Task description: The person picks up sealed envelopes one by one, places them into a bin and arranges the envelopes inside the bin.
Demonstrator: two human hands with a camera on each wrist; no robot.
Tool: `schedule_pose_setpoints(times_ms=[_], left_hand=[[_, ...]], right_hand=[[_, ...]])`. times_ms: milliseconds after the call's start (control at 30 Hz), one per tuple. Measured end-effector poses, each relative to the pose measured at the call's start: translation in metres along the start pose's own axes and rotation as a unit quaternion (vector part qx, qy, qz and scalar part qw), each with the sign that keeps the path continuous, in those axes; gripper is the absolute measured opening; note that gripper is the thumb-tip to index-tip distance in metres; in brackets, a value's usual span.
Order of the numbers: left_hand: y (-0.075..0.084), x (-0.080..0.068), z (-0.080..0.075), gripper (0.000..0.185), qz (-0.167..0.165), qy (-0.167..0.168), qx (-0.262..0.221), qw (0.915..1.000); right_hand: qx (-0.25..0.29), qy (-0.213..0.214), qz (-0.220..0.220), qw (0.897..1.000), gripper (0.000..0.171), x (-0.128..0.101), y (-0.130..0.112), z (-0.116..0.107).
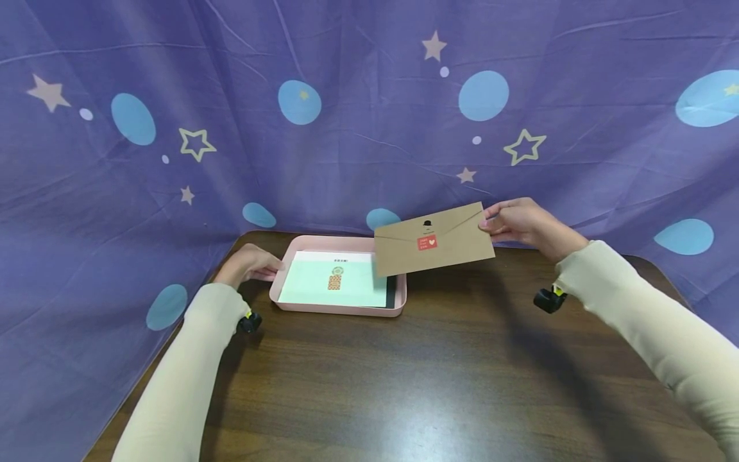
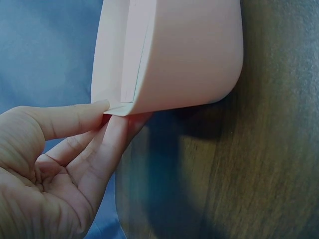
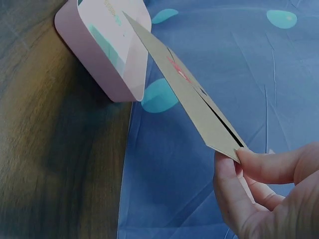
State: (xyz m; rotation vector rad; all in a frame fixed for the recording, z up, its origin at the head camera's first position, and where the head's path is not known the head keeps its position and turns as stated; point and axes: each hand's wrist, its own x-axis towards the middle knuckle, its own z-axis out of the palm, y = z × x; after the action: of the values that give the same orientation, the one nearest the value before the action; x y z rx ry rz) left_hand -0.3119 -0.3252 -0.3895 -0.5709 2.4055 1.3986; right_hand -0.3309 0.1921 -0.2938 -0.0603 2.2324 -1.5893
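Nearest me is the dark wooden table (image 1: pixel 450 378), and everything else I place against the pink tray (image 1: pixel 340 309) that sits on it toward the far edge. My left hand (image 1: pixel 249 264) is at the tray's left wall, where thumb and fingers (image 2: pixel 84 117) pinch the rim at its corner. Inside the tray lies a pale green sheet (image 1: pixel 337 282) with a small orange-patterned mark at its middle; a white sheet shows beyond it and a dark strip along its right side, though I cannot tell what that strip is. Over the tray's far right corner, lifted clear of it, hangs a brown kraft envelope (image 1: pixel 434 240), flap closed with a red heart sticker (image 1: pixel 427 242). My right hand (image 1: pixel 528 224) grasps the envelope by its right end, thumb on top and fingers beneath. Behind the tray rises a purple cloth (image 1: pixel 358 115) printed with stars and blue ovals.
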Motion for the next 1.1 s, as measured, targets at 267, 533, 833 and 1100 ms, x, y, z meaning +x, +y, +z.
schedule_pose_setpoints(times_ms=[267, 533, 833, 1100], left_hand=[[0.001, -0.001, 0.0, 0.007, -0.001, -0.001, 0.003, 1.0], [0.003, -0.001, -0.001, 0.021, -0.006, 0.001, 0.012, 0.9999], [0.003, 0.0, -0.001, 0.018, -0.011, -0.003, 0.015, 0.9998], [0.005, 0.0, -0.001, 0.008, -0.014, -0.003, 0.01, 0.9998]], right_hand=[[0.008, -0.003, 0.002, 1.0, 0.018, 0.005, -0.005, 0.011], [0.017, -0.007, 0.0, 1.0, 0.021, 0.011, -0.009, 0.023], [0.03, -0.015, 0.006, 0.999, 0.019, 0.017, -0.014, 0.037], [0.045, -0.014, 0.012, 0.999, 0.018, 0.024, -0.015, 0.049]])
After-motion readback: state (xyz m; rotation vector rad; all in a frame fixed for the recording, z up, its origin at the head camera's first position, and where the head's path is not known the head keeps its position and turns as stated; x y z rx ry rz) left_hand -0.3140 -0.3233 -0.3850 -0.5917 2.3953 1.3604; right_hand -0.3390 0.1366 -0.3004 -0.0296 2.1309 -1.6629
